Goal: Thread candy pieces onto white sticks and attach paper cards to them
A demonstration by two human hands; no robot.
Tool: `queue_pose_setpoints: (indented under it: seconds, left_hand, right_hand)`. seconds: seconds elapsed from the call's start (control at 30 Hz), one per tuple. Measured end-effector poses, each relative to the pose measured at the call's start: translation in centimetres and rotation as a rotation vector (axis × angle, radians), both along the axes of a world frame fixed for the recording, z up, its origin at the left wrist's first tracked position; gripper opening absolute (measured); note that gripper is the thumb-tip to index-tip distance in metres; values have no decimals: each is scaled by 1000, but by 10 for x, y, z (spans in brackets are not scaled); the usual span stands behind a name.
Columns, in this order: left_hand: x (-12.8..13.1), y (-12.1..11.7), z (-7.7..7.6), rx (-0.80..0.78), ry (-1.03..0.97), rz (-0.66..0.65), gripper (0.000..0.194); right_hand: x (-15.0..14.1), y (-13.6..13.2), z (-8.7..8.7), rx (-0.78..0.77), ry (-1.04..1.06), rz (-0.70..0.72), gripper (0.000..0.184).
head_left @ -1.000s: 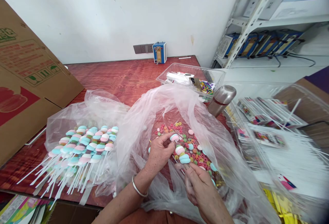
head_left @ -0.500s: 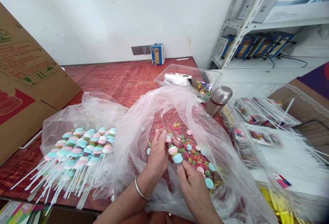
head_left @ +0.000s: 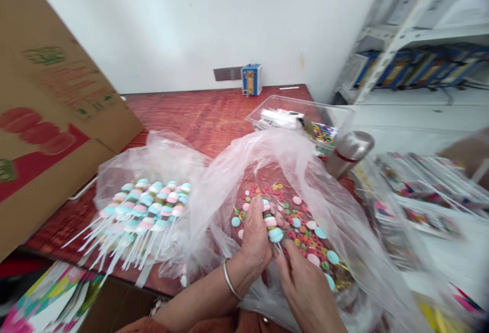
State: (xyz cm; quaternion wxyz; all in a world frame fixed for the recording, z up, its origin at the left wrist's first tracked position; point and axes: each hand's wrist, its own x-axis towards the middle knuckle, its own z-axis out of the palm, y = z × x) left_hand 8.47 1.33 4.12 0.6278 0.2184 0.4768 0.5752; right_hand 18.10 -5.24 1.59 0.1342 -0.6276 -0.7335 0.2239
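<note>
While pinching the candy skewer (head_left: 270, 223) by its stick, just below the lowest blue piece, with the right hand (head_left: 301, 274), have the left hand (head_left: 256, 236) wrapped about the upper pieces, both grips clamped on the skewer. Find it slightly tilted, over the loose candy (head_left: 313, 241) within the open plastic bag (head_left: 217, 185), taken as landmark. Could dent or split soft-looking pieces by squeezing too hard; could shed top pieces by loosening the left grip too soon; could twist the stick by pinching too lightly. Might also snag the bag's film with the bracelet (head_left: 230, 281) and scatter candy. Note red wood-grain table (head_left: 183, 114) beneath the bag; left of it, piled skewers (head_left: 147, 208) on more film, then a cardboard box (head_left: 57, 93). Beyond the bag, see a clear tray (head_left: 341, 114) and, against the white wall (head_left: 183, 27), a blue device (head_left: 251, 80). Just beside the bag's far right edge, see a steel flask (head_left: 349, 155); well right of the bag, a white shelf (head_left: 416, 33), blurred.
</note>
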Motion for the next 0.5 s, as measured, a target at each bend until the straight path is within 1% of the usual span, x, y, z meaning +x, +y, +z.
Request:
queue_pose_setpoints:
  seconds: [0.07,0.17,0.23,0.3,0.33,0.4,0.5]
  left_hand:
    - [0,-1,2,-12,-148,49,42]
    - [3,-8,-5,43,-192,81,39]
    - [4,-17,-11,71,-174,67,38]
    - [1,-27,-10,118,-131,48,38]
    - [-2,-32,-7,148,-99,43,38]
    - [-13,-41,4,208,-14,39,39]
    - [-42,-52,32,276,143,58,37]
  right_hand:
    - [6,-8,-14,89,20,75,38]
    - [7,-18,-27,100,8,42,45]
    - [2,-21,-27,113,7,18,44]
    - [-6,-22,-22,128,21,25,41]
    - [-10,-22,-18,130,39,43,40]
    - [-19,-19,-9,130,110,119,40]
    - [-33,-13,10,147,263,297,41]
